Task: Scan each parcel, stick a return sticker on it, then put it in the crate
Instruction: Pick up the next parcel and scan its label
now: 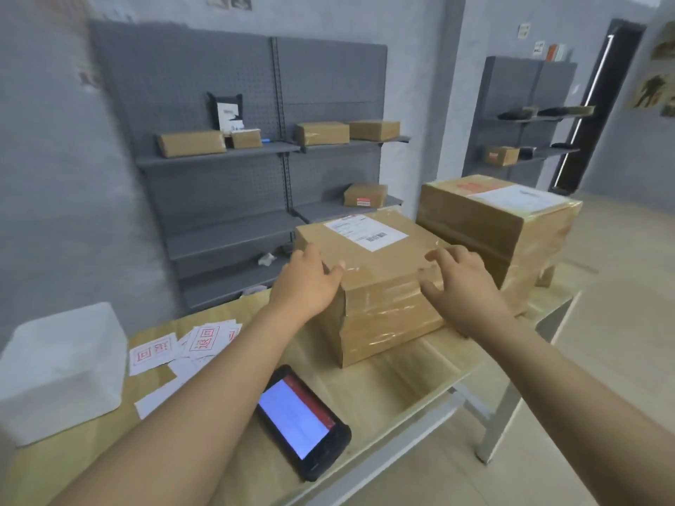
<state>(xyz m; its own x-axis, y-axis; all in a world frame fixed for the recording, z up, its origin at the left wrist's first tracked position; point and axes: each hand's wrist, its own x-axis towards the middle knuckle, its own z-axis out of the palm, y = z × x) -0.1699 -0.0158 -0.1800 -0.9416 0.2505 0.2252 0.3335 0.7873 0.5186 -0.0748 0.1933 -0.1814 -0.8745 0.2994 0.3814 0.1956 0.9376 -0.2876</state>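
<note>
- Near parcel (pixel 369 283) is sitting on the worktop (pixel 394 378), label (pixel 366 232) facing up at its far side. A bigger parcel (pixel 500 228) is sitting just beside it, far right.
- Left hand (pixel 310 275) is resting on the near parcel's left top edge, fingers over the corner, thumb lying on top. Looks like a light hold, not a firm grip.
- Right hand (pixel 460 283) is hovering at the right near edge with fingers spread; can't tell if it's touching.
- Scanner (pixel 303 419) is lying near on the worktop, screen lit, nobody holding it. Return stickers (pixel 190 345) are lying loose to the left, beside a white crate (pixel 62 370).
- Risks, judging from here:
  - Tape wrap looks glossy, so the hands could be slipping on a lift.
  - Dragging the parcel nearer could be knocking the scanner off the near edge.
  - Loose stickers could be scattering if an arm sweeps them.
  - No sticker visible on this parcel; crating it now would be skipping steps.
</note>
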